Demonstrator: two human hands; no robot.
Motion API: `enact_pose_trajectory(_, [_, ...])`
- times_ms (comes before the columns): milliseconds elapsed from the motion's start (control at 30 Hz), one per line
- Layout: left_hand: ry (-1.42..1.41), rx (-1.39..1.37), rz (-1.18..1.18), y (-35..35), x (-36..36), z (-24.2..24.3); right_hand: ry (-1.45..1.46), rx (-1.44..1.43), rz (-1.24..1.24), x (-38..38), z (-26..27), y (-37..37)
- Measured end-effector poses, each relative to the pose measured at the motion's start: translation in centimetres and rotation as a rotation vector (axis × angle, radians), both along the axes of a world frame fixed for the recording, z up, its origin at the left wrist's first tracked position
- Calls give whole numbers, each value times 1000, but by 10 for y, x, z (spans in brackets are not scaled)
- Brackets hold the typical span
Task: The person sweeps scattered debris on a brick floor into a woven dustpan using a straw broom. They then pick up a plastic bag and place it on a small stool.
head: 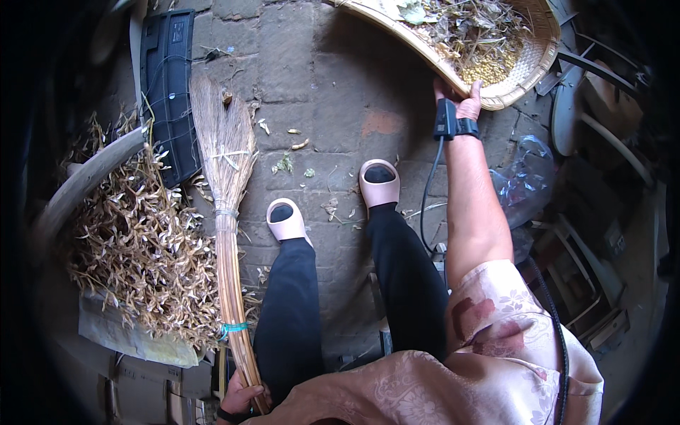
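My left hand (243, 394) is closed around the handle end of a straw broom (227, 212), whose bristles point away from me over the brick floor. At the upper right, my right hand (467, 103) grips the rim of a woven bamboo winnowing basket (499, 101), with a dark device strapped at the wrist. Yellow beans (486, 69) lie in the basket under dry stalks and leaf scraps (478, 26). The basket's far side is cut off by the picture's edge.
A heap of dried bean pods (143, 239) lies at left beside a curved wooden pole (90, 180) and a black panel (170, 95). A clear plastic bag (523, 180) is at right. Loose pods (300, 144) and leaf bits are scattered on the bricks around my slippers (380, 183).
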State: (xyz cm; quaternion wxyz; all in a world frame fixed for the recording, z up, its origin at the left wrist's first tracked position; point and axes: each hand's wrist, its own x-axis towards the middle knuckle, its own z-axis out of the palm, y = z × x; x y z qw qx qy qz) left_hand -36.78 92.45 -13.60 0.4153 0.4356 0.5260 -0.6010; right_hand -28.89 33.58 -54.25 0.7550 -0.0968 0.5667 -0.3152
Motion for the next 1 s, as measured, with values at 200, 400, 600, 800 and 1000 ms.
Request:
enact_pose_trajectory(200, [-21,24,-112,-19,11,8,98,-15,-12,-4,-15,-18])
enact_pose_trajectory(400, [-37,0,-140,-17,9,12,83,129,62,-55,18,23])
enact_pose_trajectory(600, [-94,-22,-18,-4,-6,8,71,226,122,-137,91,129])
enact_pose_trajectory(800, [-131,-85,-2,0,-10,8,-1,517,120,-191,136,173])
enact_pose_trajectory(1000, [-116,-66,-57,-2,-7,13,11,463,212,-211,128,174])
